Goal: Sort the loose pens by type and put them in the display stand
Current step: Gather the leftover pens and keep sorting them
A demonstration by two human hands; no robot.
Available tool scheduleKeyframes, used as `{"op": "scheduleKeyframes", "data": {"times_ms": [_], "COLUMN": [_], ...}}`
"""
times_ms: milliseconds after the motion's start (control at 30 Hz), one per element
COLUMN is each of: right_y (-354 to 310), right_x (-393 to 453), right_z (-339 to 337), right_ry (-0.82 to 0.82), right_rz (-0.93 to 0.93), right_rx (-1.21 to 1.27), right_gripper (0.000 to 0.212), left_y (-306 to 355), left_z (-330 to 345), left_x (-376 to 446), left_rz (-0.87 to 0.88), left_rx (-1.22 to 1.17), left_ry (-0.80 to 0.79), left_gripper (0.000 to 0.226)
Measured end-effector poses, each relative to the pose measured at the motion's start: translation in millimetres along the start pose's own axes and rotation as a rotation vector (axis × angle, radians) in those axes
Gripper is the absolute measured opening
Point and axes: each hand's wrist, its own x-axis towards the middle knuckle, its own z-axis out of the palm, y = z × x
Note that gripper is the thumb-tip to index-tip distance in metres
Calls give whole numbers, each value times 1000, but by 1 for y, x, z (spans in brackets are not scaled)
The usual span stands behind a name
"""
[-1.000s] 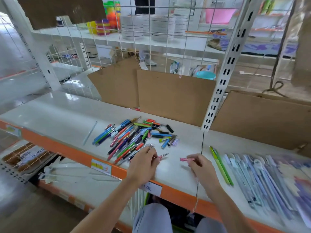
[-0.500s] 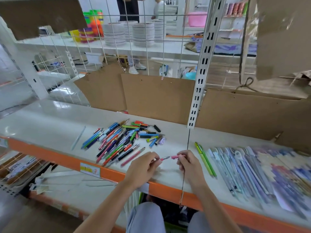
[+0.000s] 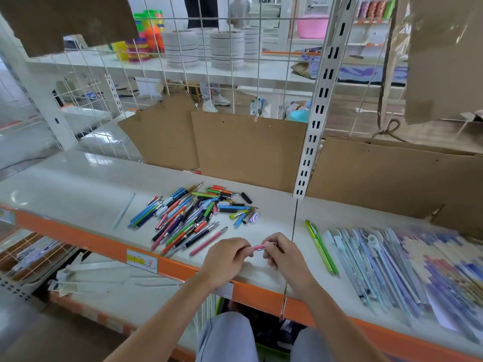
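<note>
My left hand (image 3: 226,259) and right hand (image 3: 283,253) pinch opposite ends of a pink pen (image 3: 258,247) above the white shelf (image 3: 78,189), just in front of the loose pen pile (image 3: 193,215).

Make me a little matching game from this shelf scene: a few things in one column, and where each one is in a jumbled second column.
Things:
1. pink pen
2. pile of loose pens
3. two green pens
4. black cap

Places:
A. lying side by side on the shelf, just to the right of the hands
B. alone at the far right edge of the pile
C. held between the left hand and the right hand
D. spread on the shelf, beyond the left hand

Pairs: 1-C, 2-D, 3-A, 4-B
</note>
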Motion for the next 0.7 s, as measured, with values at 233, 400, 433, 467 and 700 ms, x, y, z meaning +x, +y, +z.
{"op": "scheduleKeyframes", "data": {"times_ms": [233,400,433,467,700], "right_y": [-20,-21,-21,-21,-16], "right_x": [2,5,6,8,26], "right_z": [-12,-10,-9,-9,-20], "right_ry": [-58,1,35,72,219], "right_rz": [-61,184,216,237,148], "right_rx": [96,776,796,772,121], "right_gripper": [13,20,22,22,24], "left_y": [23,36,37,35,30], "left_z": [-11,3,9,15,22], "left_x": [0,9,9,10,15], "left_rz": [-295,-85,-25,35,-19], "left_rx": [-601,-328,-217,-81,125], "left_ry": [-133,161,250,327,189], "left_gripper": [33,22,24,28,30]}}
